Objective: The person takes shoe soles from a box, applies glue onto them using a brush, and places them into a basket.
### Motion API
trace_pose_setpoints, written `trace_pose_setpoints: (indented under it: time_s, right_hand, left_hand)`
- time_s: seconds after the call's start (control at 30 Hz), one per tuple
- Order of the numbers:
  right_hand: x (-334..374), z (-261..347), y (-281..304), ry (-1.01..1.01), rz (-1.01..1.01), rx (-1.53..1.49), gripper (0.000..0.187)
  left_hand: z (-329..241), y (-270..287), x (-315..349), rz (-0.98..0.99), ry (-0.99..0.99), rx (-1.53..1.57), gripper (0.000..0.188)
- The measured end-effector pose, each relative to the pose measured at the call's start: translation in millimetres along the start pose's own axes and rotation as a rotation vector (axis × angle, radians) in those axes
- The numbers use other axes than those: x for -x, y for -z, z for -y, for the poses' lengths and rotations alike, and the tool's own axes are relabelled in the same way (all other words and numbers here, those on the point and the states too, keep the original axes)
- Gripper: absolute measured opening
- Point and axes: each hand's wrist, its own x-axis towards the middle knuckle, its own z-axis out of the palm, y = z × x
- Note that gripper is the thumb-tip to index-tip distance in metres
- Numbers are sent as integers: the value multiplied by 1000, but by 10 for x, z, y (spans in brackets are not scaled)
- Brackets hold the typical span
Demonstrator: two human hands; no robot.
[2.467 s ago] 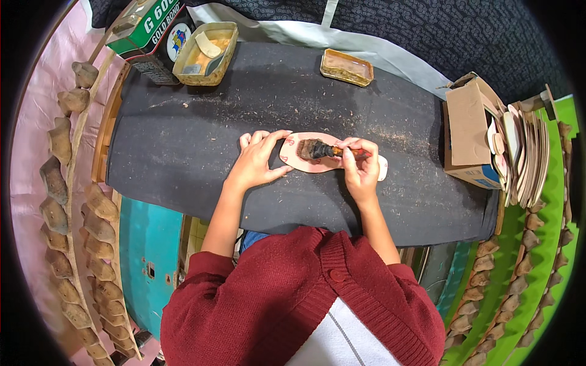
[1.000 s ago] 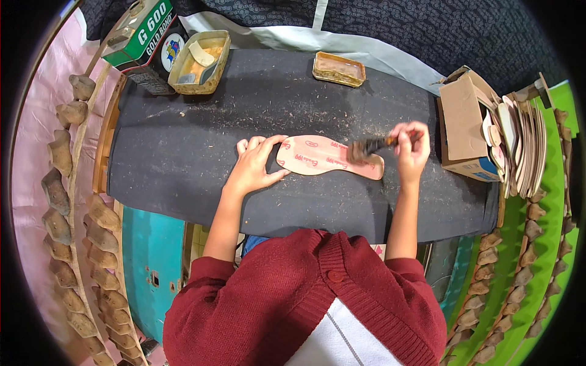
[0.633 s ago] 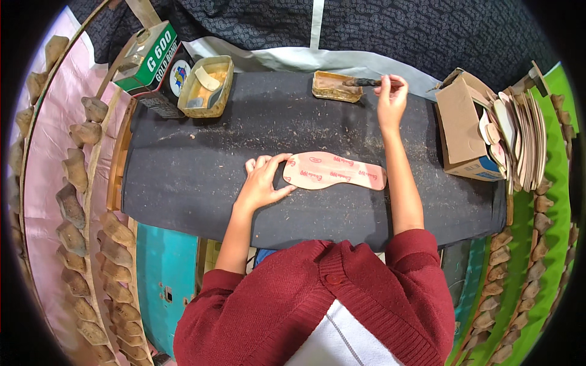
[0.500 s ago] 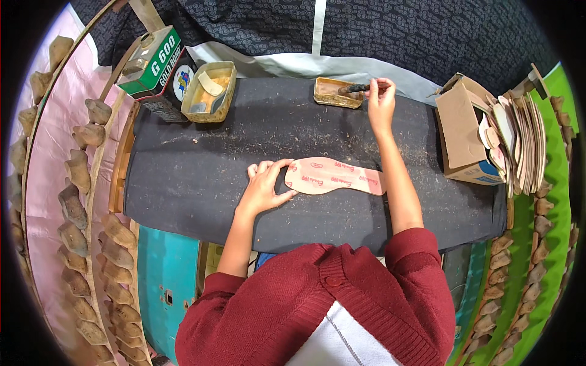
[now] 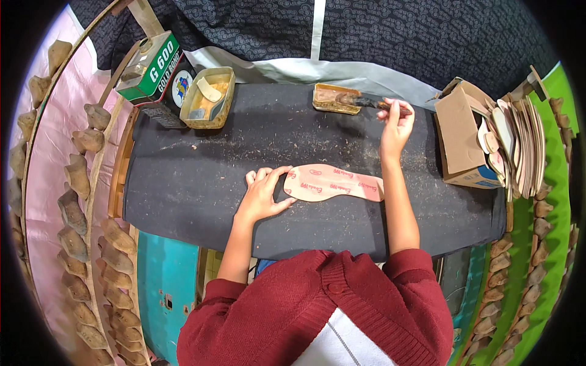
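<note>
The insole (image 5: 332,183) lay flat around the middle of the desk (image 5: 183,195), a little closer to the near edge than the far one, with its wide end to the left and its narrow end toward the right edge. A broad strip of dark cloth sprinkled with light crumbs ran between it and the far edge, a narrower one between it and the near edge. The widest stretch reached to the left edge. On the right, the person's forearm passed just at the narrow end, so room there was tight. The can (image 5: 155,73) and the tub (image 5: 204,124) stood side by side at the far left corner, the carton (image 5: 464,140) along the right edge toward the far corner, and the tray (image 5: 332,109) at the far edge, right of its middle.

The left hand (image 5: 264,192) was half spread, thumb and forefinger holding the wide end at opposite sides, the other fingers bent on the cloth. The right hand (image 5: 395,122) was closed around the handle of the brush (image 5: 369,102), whose bristles were at the tray's right end; whether they touched it could not be told.
</note>
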Motion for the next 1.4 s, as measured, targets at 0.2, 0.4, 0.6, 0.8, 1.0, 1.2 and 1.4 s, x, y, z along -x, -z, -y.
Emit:
trace_pose_setpoints:
  time_s: [0.2,0.4,0.6,0.8,1.0,1.2,1.4]
  right_hand:
    - [638,370,42,-166,74,-70,11]
    - [1237,429,89,-153,288,-38,13]
    - [1508,414,104,-165,433,-28,19]
    - [1483,432,355,-8,597,195,22]
    - [1350,589,571,-85,431,192,19]
    - [1325,641,441,-41,370,216,19]
    - [1432,497,155,-60,484,76,20]
  left_hand:
    - [4,15,6,-39,-27,-12,61]
    - [84,-62,-11,-97,45,-26,43]
    - [57,-66,-34,-141,54,-30,38]
    - [82,-88,-34,-170,51,-37,35]
    - [82,-91,-25,-168,47,-33,35]
    - [71,-92,-38,-177,36,-37,35]
    - [59,-102,-46,-144,33,-28,37]
